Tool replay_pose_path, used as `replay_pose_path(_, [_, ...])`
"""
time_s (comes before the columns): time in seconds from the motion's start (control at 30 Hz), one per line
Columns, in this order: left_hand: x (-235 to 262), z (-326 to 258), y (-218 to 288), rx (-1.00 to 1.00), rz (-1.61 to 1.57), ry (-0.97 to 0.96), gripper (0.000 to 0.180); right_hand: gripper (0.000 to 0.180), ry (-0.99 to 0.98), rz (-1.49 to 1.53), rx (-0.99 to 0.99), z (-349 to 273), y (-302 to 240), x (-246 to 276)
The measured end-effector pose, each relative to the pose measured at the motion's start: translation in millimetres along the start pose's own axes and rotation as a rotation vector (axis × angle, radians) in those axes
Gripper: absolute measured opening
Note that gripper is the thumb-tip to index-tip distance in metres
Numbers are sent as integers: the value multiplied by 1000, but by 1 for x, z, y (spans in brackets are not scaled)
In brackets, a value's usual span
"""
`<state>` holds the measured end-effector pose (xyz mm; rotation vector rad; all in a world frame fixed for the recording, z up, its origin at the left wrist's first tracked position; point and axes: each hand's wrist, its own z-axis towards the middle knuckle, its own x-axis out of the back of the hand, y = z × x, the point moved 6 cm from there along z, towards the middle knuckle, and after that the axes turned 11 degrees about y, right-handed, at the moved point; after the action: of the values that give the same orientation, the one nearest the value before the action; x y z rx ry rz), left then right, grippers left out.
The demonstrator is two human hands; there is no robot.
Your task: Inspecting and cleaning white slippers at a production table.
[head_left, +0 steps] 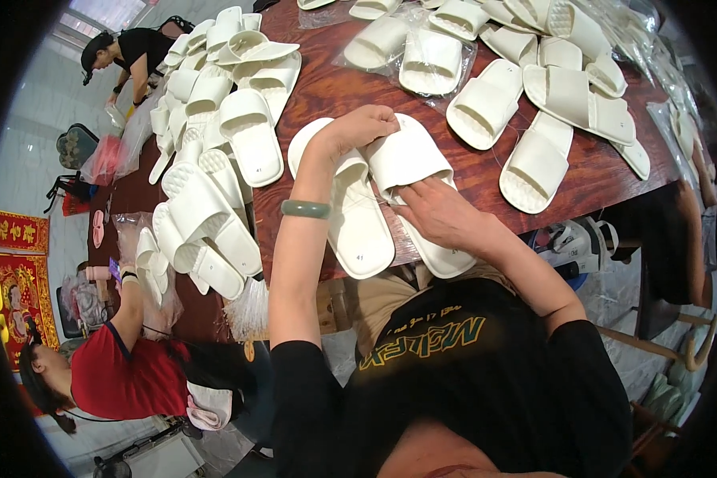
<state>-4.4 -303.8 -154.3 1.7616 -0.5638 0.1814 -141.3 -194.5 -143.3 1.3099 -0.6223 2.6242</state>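
Two white slide slippers lie side by side at the table's near edge, soles toward me: a left slipper (358, 231) and a right slipper (413, 159). My left hand (362, 127) is closed at the toe end of the right slipper, its fingers curled over the edge. Its wrist, wearing a green bangle (306, 209), crosses over the left slipper and hides part of its strap. My right hand (438, 211) has its bent fingers tucked under the right slipper's strap, closed on it; the fingertips are hidden inside. Thin loose threads trail near the straps.
A heap of white slippers (207, 95) fills the left side. More slippers (486, 103) lie on the right, some in clear plastic bags (434, 60). A person in red (135, 374) works at left; another in black (139, 56) bends at far left. The wooden table (334, 64) is reddish brown.
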Motion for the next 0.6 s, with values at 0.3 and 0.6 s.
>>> replay_pose_path(0.3, [41,-53,29,-289,934,866,21,23,51,157,-43,-11,12,11])
replay_pose_path(0.6, [79,-43,-38,-108,101,692,18,24,151,176,25,-27,15,40])
